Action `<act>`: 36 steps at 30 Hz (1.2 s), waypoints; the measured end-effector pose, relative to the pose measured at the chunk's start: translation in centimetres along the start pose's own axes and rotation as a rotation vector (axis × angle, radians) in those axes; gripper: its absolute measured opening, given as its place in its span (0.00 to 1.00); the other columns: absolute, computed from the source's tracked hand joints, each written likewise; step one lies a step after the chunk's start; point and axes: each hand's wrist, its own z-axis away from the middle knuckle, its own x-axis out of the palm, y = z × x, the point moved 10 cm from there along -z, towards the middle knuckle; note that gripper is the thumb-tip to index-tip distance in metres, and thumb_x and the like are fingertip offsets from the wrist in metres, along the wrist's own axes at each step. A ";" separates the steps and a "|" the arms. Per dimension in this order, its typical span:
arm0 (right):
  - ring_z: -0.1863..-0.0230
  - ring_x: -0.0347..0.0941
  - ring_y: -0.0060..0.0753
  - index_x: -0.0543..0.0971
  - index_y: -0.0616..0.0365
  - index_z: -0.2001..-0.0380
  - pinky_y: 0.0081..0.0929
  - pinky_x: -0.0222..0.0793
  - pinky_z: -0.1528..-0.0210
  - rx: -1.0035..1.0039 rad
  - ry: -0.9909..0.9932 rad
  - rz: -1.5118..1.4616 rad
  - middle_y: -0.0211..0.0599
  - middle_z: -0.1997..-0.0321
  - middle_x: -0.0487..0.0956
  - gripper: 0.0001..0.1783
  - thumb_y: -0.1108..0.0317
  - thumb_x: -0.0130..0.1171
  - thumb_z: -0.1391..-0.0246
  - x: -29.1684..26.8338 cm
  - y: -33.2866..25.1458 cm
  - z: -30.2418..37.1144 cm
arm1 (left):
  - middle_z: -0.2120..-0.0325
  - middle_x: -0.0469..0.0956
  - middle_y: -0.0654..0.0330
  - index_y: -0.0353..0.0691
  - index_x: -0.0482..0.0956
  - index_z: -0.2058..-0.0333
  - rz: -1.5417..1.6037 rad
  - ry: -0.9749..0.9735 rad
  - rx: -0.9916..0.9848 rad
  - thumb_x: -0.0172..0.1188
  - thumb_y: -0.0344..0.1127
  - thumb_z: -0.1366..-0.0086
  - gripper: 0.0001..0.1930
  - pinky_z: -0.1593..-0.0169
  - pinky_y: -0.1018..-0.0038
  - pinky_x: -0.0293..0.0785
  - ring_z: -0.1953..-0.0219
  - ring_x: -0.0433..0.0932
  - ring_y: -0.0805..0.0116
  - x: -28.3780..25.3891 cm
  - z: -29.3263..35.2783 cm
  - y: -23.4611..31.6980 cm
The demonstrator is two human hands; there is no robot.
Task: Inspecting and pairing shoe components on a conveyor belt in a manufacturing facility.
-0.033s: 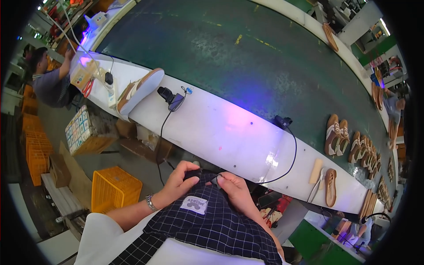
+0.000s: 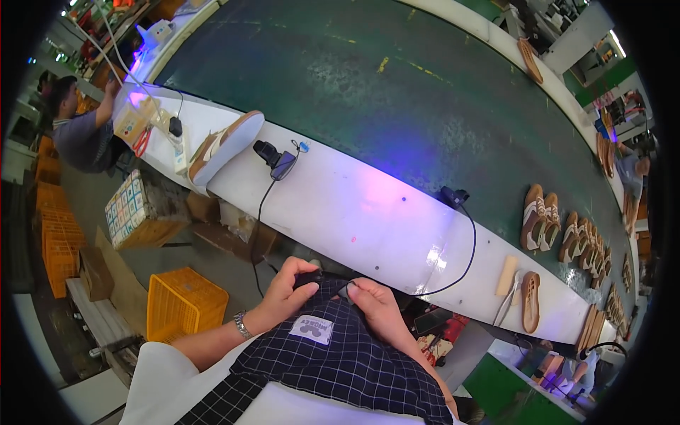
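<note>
Head view: left hand curled, thumb and forefinger nearly together with the upper edge of a dark checked apron between them. Right hand pinching the same edge close by; other fingers folded under, exact grip partly hidden. Apron is on the near side of the white counter, draped toward the wearer's lap, pale label facing up. Wristwatch on left wrist.

On the counter: black device left of its middle, a second black device at its far edge, right of middle, cable running to the near edge. Big tan-and-white shoe toward the counter's left end. Brown shoe sole toward its right end, metal tool just beside it.

Beyond the counter: green surface, paired brown shoes at right. Yellow crate on the floor, near side, left. Co-worker past the counter's left end.
</note>
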 end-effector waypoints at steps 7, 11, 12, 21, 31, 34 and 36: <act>0.86 0.60 0.13 0.76 0.59 0.69 0.13 0.53 0.86 0.156 -0.184 0.020 0.24 0.81 0.71 0.18 0.54 0.46 0.42 1.2 -0.3 -0.1 | 0.66 0.67 0.54 0.34 0.68 0.59 -0.263 -0.168 0.295 0.60 0.34 0.43 0.16 0.56 0.69 0.65 0.62 0.68 0.57 2.7 -0.5 1.9; 0.88 0.59 0.13 0.76 0.58 0.70 0.14 0.51 0.87 0.176 -0.187 0.047 0.23 0.83 0.69 0.17 0.55 0.46 0.42 1.1 -0.1 -0.2 | 0.67 0.67 0.53 0.32 0.69 0.61 -0.247 -0.201 0.291 0.57 0.37 0.42 0.15 0.58 0.68 0.65 0.64 0.67 0.57 3.1 -0.7 1.4; 0.88 0.58 0.13 0.75 0.58 0.71 0.14 0.51 0.87 0.176 -0.183 0.052 0.23 0.84 0.69 0.17 0.55 0.47 0.42 0.9 0.0 -0.2 | 0.67 0.67 0.53 0.32 0.69 0.61 -0.247 -0.197 0.290 0.57 0.37 0.42 0.15 0.58 0.68 0.65 0.64 0.67 0.57 3.1 -0.7 1.5; 0.83 0.58 0.12 0.74 0.59 0.73 0.16 0.53 0.82 0.147 -0.163 0.064 0.21 0.84 0.66 0.15 0.59 0.47 0.42 0.7 0.3 -0.3 | 0.66 0.66 0.55 0.35 0.67 0.60 -0.232 -0.367 0.226 0.51 0.39 0.37 0.13 0.57 0.72 0.64 0.64 0.67 0.62 4.4 -0.4 1.1; 0.67 0.72 0.38 0.72 0.63 0.59 0.31 0.64 0.62 -0.226 0.017 0.456 0.44 0.71 0.75 0.24 0.52 0.38 0.37 -0.7 -1.9 -0.4 | 0.60 0.64 0.52 0.34 0.56 0.47 -0.261 -0.334 0.117 0.55 0.46 0.38 0.29 0.54 0.71 0.67 0.60 0.68 0.64 6.1 -0.8 -0.7; 0.55 0.73 0.48 0.60 0.63 0.47 0.33 0.64 0.52 -0.226 0.044 0.400 0.55 0.60 0.75 0.27 0.50 0.33 0.36 -0.7 -2.8 -0.3 | 0.58 0.60 0.53 0.32 0.53 0.46 -0.325 -0.310 0.173 0.63 0.38 0.44 0.34 0.55 0.70 0.69 0.59 0.67 0.64 6.6 -0.6 -2.9; 0.52 0.72 0.47 0.56 0.64 0.43 0.33 0.63 0.49 -0.178 0.037 0.329 0.57 0.56 0.74 0.30 0.49 0.31 0.36 -1.1 -0.6 -1.1 | 0.56 0.58 0.52 0.32 0.50 0.45 -0.093 -0.322 0.136 0.64 0.33 0.44 0.35 0.51 0.70 0.70 0.54 0.68 0.64 7.1 -0.7 -5.0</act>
